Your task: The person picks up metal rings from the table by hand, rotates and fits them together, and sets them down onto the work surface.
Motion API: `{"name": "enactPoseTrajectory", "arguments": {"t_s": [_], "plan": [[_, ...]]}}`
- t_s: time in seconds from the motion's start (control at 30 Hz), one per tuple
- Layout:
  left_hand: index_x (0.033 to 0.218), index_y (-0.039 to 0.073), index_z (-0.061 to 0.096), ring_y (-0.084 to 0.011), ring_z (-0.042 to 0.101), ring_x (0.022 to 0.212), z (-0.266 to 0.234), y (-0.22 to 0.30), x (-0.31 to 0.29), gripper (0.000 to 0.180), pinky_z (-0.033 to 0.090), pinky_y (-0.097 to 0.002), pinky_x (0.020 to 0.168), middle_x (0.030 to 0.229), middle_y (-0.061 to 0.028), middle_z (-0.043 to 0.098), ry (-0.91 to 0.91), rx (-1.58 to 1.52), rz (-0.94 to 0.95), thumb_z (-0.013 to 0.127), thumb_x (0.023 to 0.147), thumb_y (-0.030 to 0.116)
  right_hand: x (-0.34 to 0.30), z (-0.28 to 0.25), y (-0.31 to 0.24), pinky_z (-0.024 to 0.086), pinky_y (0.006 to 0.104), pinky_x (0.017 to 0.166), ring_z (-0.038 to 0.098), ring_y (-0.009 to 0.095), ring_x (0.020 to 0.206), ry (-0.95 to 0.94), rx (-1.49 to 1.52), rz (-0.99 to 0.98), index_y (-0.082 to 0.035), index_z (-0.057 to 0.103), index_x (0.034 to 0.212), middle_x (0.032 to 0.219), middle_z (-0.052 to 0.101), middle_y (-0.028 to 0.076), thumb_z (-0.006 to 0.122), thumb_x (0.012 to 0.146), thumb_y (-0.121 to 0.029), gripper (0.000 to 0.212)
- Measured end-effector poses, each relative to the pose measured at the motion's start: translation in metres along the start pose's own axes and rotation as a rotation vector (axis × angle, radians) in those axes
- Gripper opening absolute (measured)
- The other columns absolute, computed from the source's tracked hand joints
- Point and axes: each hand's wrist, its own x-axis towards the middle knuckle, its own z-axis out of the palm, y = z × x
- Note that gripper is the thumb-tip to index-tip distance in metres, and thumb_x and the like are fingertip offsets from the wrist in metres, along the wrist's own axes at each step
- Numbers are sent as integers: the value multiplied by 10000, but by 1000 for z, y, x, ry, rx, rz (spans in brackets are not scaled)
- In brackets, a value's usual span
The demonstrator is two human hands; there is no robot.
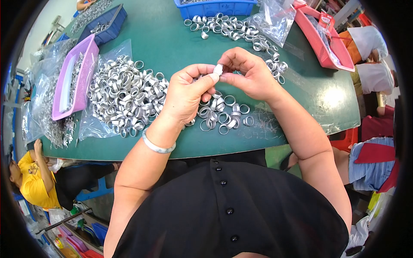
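Both hands meet above the green table (pixel 159 45). Between their fingertips is a small whitish-silver piece (pixel 218 69), too small and too covered to tell its exact kind. My left hand (pixel 189 88) pinches it from the left, thumb on top. From the right, my right hand (pixel 247 71) has thumb and forefinger closed at the same piece. A large heap of silver metal rings (pixel 124 92) spreads left of my left hand, partly on a clear plastic bag (pixel 97 124). Below my hands lies a smaller group of rings (pixel 223 116), and beyond them a scattered band of rings (pixel 223 26).
A pink-purple basket (pixel 91 56) and a blue bin (pixel 116 23) stand at the left. Another blue bin (pixel 219 8) is at the far edge, and a pink basket (pixel 318 51) at the right. A person in yellow (pixel 38 185) sits left; other people are at the right.
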Motion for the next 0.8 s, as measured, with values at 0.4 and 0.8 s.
{"name": "enactPoseTrajectory", "arguments": {"t_s": [0.4, 0.8], "plan": [[976, -21, 592, -50, 496, 579, -2, 0, -1, 179, 385, -151, 469, 741, -24, 582, -11, 49, 45, 577, 805, 30, -2, -2, 5, 445, 239, 742, 531, 101, 833, -1, 45, 23, -8, 479, 847, 900, 551, 60, 554, 777, 51, 118], [939, -3, 588, -58, 479, 579, -2, 3, 3, 195, 377, -160, 460, 704, -9, 532, 13, 5, 12, 594, 822, 153, 1, -6, 0, 433, 204, 635, 508, 53, 711, 88, 25, 36, -17, 541, 870, 761, 556, 8, 630, 764, -65, 146]]}}
